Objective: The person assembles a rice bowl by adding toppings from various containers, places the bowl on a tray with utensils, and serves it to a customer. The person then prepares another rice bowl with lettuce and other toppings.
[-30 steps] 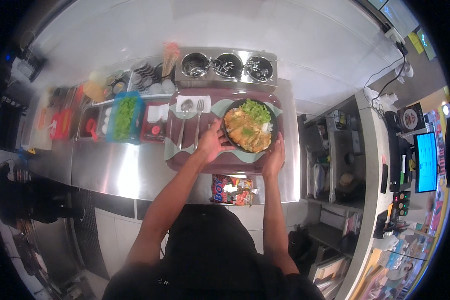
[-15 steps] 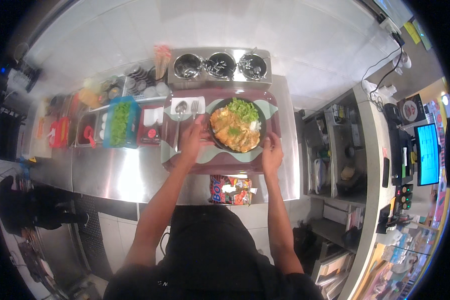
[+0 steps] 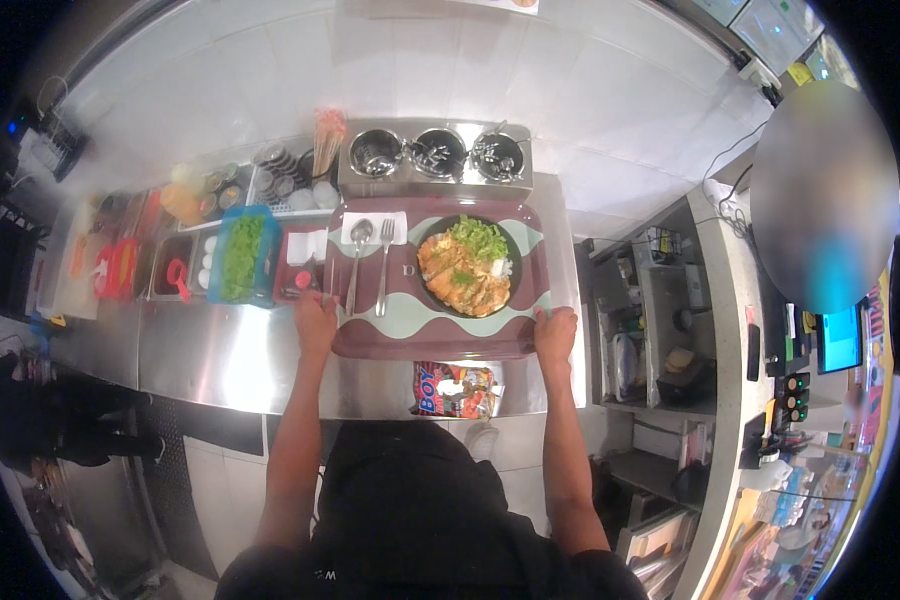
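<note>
Left hand [image 3: 316, 320], centre-left of frame: fingers folded narrowly on the left edge of the tray [image 3: 410, 347], near its lower corner; the underside of the grip is hidden. The tray lies at frame centre, maroon with pale green waves, smooth and raised at the rim; judged stiff, fairly light in itself, somewhat slippery. On its left half a spoon [image 3: 356, 265] and a fork [image 3: 382, 275] are laid side by side, handles toward the bottom of the frame, heads on a white napkin [image 3: 400, 236]; loose, so likely to slide under tilt. Right of the tray's middle a dark round bowl [image 3: 515, 287] is set, filled with sliced fried food and greens; probably the heaviest item, with soft contents easily upset. More weight is therefore expected on the right; hold is best taken by both side edges, kept level. Right hand [image 3: 555, 333]: closed on the right edge, low; hidden fingers cannot be told.

Surface: steel counter [image 3: 210, 370], shiny. At left, a blue bin [image 3: 269, 262] of lettuce is placed; above the tray, a steel cutlery holder [image 3: 430, 192]; below, a snack packet [image 3: 455, 390] near the counter's edge.

Room: white tiled wall [image 3: 220, 90] behind; at right, grey shelves [image 3: 660, 398], then a lit screen [image 3: 843, 340].
</note>
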The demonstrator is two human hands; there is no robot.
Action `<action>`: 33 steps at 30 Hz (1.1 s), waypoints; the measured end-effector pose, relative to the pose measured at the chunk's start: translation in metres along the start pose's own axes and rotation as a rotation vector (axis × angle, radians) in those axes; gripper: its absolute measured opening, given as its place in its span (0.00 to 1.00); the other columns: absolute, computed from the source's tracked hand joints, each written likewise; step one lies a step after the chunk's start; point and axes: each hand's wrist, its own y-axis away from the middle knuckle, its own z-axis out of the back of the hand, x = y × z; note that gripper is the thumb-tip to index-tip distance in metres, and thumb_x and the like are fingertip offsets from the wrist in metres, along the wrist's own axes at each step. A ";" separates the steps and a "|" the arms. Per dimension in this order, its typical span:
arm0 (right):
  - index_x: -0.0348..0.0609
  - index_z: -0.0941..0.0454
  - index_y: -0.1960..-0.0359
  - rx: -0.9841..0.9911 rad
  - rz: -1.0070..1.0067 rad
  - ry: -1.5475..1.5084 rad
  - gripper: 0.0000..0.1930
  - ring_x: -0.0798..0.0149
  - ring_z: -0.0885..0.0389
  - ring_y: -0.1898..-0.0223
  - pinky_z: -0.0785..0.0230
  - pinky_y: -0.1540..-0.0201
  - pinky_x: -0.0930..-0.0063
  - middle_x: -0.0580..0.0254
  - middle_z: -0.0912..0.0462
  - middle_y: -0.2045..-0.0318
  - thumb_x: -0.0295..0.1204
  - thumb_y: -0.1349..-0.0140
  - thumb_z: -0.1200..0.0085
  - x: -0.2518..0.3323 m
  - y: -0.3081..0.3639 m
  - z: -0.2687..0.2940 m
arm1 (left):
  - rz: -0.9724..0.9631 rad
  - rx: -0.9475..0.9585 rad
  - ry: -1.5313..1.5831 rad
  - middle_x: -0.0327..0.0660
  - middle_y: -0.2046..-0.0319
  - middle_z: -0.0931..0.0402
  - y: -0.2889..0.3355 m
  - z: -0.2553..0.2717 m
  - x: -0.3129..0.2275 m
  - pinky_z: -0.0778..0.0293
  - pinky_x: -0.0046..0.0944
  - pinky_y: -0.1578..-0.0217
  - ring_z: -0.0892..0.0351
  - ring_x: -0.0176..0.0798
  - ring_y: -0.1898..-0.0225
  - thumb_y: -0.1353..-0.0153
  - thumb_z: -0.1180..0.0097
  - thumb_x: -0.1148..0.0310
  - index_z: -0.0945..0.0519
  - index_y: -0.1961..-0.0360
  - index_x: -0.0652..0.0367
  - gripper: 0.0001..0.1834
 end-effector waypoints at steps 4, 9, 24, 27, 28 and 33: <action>0.27 0.25 0.61 0.076 -0.048 0.048 0.23 0.38 0.21 0.58 0.28 0.52 0.52 0.34 0.22 0.63 0.40 0.41 0.37 -0.002 -0.007 0.001 | 0.030 0.208 0.102 0.50 0.70 0.21 -0.026 -0.001 0.017 0.29 0.46 0.62 0.22 0.51 0.66 0.41 0.35 0.63 0.21 0.67 0.67 0.15; 0.35 0.20 0.69 0.042 0.102 0.327 0.11 0.47 0.20 0.57 0.27 0.54 0.52 0.46 0.19 0.65 0.32 0.47 0.40 -0.011 0.006 -0.011 | 0.144 0.539 0.804 0.32 0.65 0.24 -0.015 0.006 0.032 0.31 0.34 0.64 0.28 0.29 0.65 0.36 0.41 0.69 0.19 0.57 0.61 0.09; 0.34 0.22 0.61 -0.301 -0.539 -0.511 0.20 0.38 0.20 0.57 0.29 0.52 0.51 0.38 0.18 0.61 0.43 0.31 0.53 0.073 0.106 0.027 | -0.296 0.329 0.389 0.49 0.49 0.23 -0.080 0.007 0.100 0.33 0.43 0.47 0.26 0.45 0.54 0.40 0.51 0.74 0.24 0.44 0.72 0.22; 0.36 0.22 0.64 -0.394 -0.563 -0.524 0.20 0.42 0.19 0.60 0.29 0.55 0.54 0.42 0.17 0.64 0.45 0.31 0.53 0.063 0.177 0.054 | -0.308 0.488 0.471 0.48 0.53 0.23 -0.045 0.055 0.053 0.31 0.43 0.50 0.27 0.44 0.55 0.38 0.51 0.69 0.22 0.49 0.73 0.20; 0.37 0.22 0.65 -0.421 -0.573 -0.577 0.21 0.45 0.19 0.62 0.29 0.56 0.56 0.44 0.18 0.66 0.45 0.30 0.52 0.070 0.198 0.066 | -0.469 0.501 0.535 0.48 0.54 0.23 -0.052 0.062 0.059 0.31 0.43 0.51 0.27 0.44 0.56 0.37 0.50 0.68 0.21 0.50 0.73 0.20; 0.40 0.29 0.72 -0.364 -0.631 -0.806 0.24 0.69 0.34 0.74 0.36 0.69 0.66 0.66 0.32 0.79 0.49 0.27 0.54 0.101 0.329 0.140 | -0.237 0.663 0.689 0.52 0.55 0.18 0.015 0.156 0.000 0.26 0.51 0.54 0.22 0.53 0.61 0.43 0.37 0.67 0.14 0.54 0.63 0.17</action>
